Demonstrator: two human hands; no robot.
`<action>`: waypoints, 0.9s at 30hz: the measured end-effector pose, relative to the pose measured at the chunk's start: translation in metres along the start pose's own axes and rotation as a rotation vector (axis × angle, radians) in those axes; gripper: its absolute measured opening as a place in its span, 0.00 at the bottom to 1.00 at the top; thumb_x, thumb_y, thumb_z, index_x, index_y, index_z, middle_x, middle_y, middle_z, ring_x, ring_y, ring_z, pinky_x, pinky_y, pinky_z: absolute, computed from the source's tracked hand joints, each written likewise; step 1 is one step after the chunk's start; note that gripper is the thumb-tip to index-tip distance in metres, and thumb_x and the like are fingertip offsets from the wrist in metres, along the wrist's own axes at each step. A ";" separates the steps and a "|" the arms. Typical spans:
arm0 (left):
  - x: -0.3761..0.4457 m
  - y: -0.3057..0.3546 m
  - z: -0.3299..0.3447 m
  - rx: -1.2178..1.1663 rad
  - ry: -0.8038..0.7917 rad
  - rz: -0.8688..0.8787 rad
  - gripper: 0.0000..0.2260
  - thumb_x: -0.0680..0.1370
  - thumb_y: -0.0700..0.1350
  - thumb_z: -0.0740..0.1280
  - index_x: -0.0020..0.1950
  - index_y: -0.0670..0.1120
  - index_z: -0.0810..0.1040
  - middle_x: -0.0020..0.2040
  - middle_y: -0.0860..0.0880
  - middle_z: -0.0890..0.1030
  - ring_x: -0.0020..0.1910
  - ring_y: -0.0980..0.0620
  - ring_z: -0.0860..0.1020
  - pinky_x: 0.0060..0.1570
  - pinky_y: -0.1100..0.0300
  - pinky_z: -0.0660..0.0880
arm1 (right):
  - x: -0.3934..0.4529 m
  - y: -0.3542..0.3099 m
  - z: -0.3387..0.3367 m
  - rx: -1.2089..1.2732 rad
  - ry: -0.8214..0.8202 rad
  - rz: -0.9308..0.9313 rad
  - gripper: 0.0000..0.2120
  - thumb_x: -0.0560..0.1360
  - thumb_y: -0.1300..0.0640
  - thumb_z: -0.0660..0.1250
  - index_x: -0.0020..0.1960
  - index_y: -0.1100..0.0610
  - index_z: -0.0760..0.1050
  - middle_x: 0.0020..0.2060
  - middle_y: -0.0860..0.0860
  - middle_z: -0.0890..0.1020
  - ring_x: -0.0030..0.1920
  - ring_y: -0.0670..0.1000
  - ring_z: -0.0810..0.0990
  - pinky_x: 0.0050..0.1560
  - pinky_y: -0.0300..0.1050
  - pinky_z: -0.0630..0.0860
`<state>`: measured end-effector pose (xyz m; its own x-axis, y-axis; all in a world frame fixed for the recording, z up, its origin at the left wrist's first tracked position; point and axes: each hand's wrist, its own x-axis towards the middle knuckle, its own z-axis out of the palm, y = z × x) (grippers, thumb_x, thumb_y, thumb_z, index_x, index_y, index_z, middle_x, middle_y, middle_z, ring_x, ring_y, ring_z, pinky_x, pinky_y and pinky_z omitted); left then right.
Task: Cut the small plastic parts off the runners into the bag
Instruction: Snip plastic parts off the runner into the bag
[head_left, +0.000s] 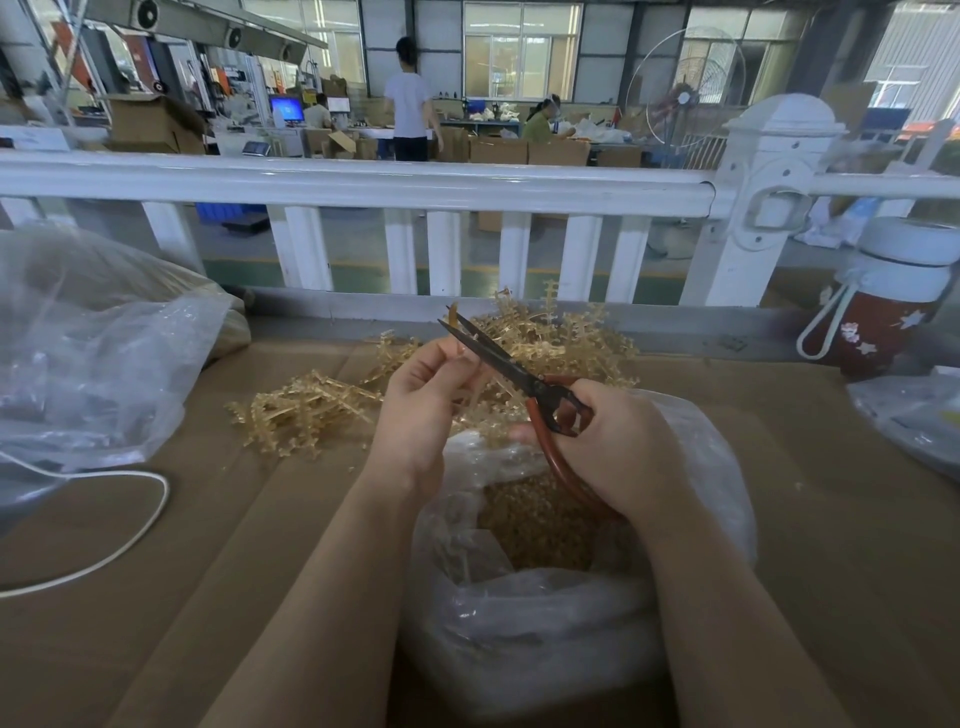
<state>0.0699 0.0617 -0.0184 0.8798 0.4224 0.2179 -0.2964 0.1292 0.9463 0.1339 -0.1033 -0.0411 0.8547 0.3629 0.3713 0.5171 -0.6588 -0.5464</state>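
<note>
The person's right hand is wrapped around the red handles of the scissors, blades slightly parted and pointing up and away. The left hand sits just beside it, pinching a thin amber runner whose tip pokes up between the blades. Right under both hands, toward the body, is the open clear bag, already holding a good heap of cut parts. Past the hands there's a tangle of uncut runners, and another pile to the left of the left hand.

What could go sideways: the cut is happening up near the fingertips and a bit beyond the bag's mouth, so a snipped piece could easily flick onto the cardboard instead of dropping in. The left fingers also sit very close to the blades, so a rushed squeeze might nick one.
</note>
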 end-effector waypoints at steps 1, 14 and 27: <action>0.000 0.000 0.000 0.015 -0.018 0.007 0.08 0.81 0.38 0.64 0.44 0.46 0.80 0.41 0.45 0.79 0.38 0.54 0.75 0.44 0.61 0.72 | 0.000 0.000 0.000 -0.025 0.010 -0.007 0.30 0.63 0.20 0.66 0.49 0.43 0.79 0.35 0.38 0.81 0.36 0.37 0.77 0.32 0.31 0.66; -0.002 -0.003 0.003 0.106 -0.102 0.068 0.14 0.80 0.37 0.65 0.41 0.52 0.84 0.39 0.52 0.82 0.38 0.58 0.78 0.44 0.66 0.73 | -0.001 0.000 0.001 -0.058 0.087 -0.053 0.34 0.59 0.16 0.55 0.44 0.44 0.75 0.35 0.38 0.79 0.36 0.36 0.74 0.33 0.31 0.63; -0.001 -0.002 0.002 0.074 -0.100 0.037 0.08 0.81 0.37 0.64 0.46 0.44 0.81 0.39 0.53 0.83 0.38 0.59 0.79 0.44 0.68 0.76 | 0.000 -0.002 0.001 0.000 0.091 -0.046 0.35 0.56 0.16 0.57 0.45 0.43 0.77 0.33 0.36 0.77 0.35 0.36 0.75 0.32 0.33 0.65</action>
<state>0.0698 0.0591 -0.0197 0.9025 0.3338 0.2721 -0.3042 0.0472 0.9514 0.1325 -0.1010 -0.0411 0.8221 0.3312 0.4631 0.5559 -0.6425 -0.5274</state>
